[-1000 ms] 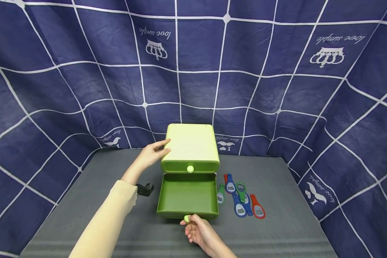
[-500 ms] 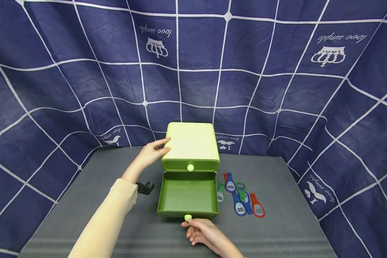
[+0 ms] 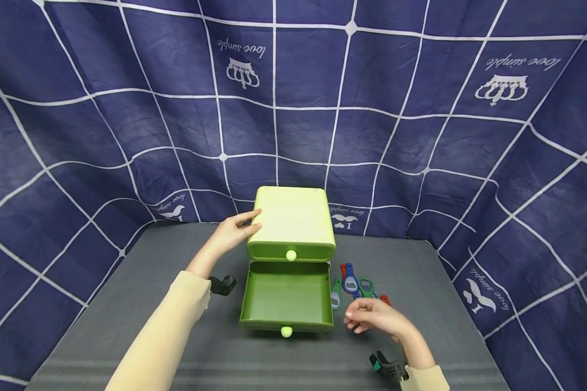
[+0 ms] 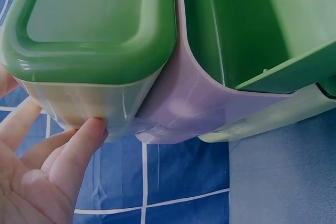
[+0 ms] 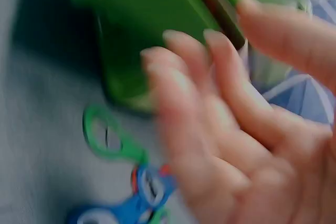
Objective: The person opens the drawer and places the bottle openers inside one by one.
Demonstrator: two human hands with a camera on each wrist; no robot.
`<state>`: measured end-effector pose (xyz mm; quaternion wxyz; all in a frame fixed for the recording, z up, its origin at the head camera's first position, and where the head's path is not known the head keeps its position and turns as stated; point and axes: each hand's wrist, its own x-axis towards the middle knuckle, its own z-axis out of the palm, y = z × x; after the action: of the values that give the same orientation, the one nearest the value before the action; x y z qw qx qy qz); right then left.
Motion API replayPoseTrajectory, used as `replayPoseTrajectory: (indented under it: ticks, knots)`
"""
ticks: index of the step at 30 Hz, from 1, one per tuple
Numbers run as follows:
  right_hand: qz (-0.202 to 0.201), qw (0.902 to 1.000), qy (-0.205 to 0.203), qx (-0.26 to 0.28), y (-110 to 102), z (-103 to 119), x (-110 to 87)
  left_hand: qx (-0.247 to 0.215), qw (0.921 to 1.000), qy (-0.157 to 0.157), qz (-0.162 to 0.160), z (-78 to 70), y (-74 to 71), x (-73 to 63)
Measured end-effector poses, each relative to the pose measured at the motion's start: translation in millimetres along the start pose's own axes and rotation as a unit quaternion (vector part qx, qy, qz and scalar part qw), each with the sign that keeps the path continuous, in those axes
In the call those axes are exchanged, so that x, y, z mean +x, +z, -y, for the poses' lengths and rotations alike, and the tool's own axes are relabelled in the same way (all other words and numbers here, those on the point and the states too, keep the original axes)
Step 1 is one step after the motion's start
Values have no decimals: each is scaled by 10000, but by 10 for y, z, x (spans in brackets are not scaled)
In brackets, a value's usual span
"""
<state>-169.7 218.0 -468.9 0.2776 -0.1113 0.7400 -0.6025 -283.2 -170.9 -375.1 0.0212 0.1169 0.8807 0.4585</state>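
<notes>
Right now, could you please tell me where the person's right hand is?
In the head view, the right hand is right of the open green drawer, in front of the bottle openers, partly covering them.

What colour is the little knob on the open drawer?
The knob is pale yellow-green; the head view shows it best.

Right wrist view: my right hand (image 5: 262,150) blurred. Head view: it hides most of a flat red plastic bottle opener (image 3: 385,299) beyond my knuckles.
</notes>
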Motion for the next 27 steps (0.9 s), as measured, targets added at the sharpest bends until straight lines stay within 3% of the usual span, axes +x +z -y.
replayPoseTrajectory:
  ticks: [1, 3, 5, 7, 10, 13, 18, 27]
  knots:
    - [-601, 9981, 44, -120, -65, -25, 44, -34, 10000, -9, 11, -1, 1, -3]
    - [-1832, 9821, 146, -406, -167, -101, 153, -39, 10000, -5, 4, 1, 2, -7]
    - [-2948, 9525, 226, -733, -231, -206, 266, -24, 10000, 21, -28, 5, 2, -8]
    - [-3790, 9179, 388, -1112, -264, -306, 369, -13, 10000, 63, -52, 8, 6, -4]
    - [-4325, 8820, 523, -1796, -292, -427, 486, -10, 9999, 75, -87, 19, 13, 7]
    - [-4522, 8582, 753, -2310, -287, -493, 575, -55, 10000, 37, -71, 17, 20, 11]
    - [-4500, 8487, 1174, -2517, -274, -532, 641, -137, 9999, -7, -52, 3, 25, 6]
    - [-4113, 8538, 1418, -2860, -317, -516, 632, -3, 10000, 1, -93, 2, 27, 8]
